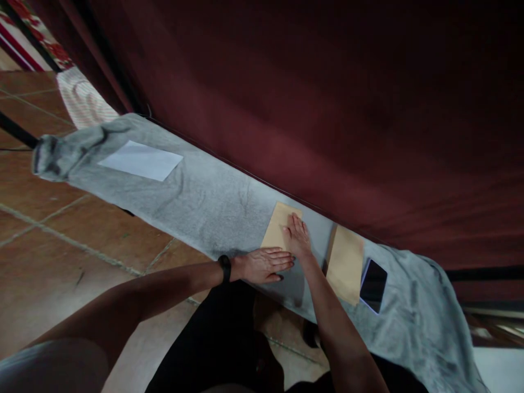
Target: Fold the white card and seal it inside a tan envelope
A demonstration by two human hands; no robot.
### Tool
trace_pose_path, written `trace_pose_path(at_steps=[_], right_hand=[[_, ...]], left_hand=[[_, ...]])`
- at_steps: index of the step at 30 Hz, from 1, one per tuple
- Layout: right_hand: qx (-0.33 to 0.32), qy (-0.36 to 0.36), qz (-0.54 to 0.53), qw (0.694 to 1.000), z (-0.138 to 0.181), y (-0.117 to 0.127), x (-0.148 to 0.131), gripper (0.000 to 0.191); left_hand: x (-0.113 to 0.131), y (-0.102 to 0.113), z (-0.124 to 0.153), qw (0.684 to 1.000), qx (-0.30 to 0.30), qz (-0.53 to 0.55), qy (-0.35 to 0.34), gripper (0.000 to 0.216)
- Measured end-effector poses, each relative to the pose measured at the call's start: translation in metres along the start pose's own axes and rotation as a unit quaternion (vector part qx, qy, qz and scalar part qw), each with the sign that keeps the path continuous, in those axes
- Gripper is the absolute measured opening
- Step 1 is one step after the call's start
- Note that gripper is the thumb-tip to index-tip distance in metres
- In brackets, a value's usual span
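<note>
A brown envelope (276,225) lies on a long surface covered with a grey cloth (204,199). My left hand (264,265) rests flat on the near end of the envelope, fingers stretched out, with a black band on the wrist. My right hand (297,236) presses flat on the envelope's right side, fingers spread. Neither hand holds anything.
A stack of brown envelopes (346,263) lies to the right, with a dark phone (373,285) beside it. A white sheet of paper (140,160) lies far left on the cloth. A dark red curtain (347,109) hangs behind. Tiled floor (61,245) shows at left.
</note>
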State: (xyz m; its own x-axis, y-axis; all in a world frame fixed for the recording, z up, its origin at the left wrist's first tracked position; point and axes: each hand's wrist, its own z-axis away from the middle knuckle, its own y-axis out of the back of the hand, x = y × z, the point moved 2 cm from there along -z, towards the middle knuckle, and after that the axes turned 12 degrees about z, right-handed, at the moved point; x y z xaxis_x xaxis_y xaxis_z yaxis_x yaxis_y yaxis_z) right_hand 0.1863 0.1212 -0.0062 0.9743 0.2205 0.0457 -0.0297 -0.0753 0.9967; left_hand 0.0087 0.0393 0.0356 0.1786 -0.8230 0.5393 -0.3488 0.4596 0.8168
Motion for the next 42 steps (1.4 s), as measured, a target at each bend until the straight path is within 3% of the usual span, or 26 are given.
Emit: trace_pose_path(at_steps=[4,15,25,36,42], right_hand=[[0.016,-0.023,0.014,1.0,0.005,-0.003,-0.004,0.061],[-0.025,0.055,-0.034,0.998,0.048,0.004,-0.01,0.058],[-0.004,0.096,-0.077,0.992,0.086,0.009,-0.02,0.051],[0.028,0.026,-0.022,0.999,0.029,0.007,0.006,0.054],[0.032,-0.025,-0.013,0.999,0.005,0.001,0.011,0.058]], left_hand=[[0.0,-0.002,0.0,1.0,-0.001,0.007,0.003,0.055],[-0.002,-0.009,-0.001,1.0,0.013,0.016,-0.004,0.049],[-0.006,-0.017,0.006,1.0,0.022,0.013,0.011,0.046],[0.002,-0.001,0.012,0.999,0.02,0.008,0.041,0.05],[0.002,-0.004,0.015,0.997,0.047,-0.018,0.064,0.045]])
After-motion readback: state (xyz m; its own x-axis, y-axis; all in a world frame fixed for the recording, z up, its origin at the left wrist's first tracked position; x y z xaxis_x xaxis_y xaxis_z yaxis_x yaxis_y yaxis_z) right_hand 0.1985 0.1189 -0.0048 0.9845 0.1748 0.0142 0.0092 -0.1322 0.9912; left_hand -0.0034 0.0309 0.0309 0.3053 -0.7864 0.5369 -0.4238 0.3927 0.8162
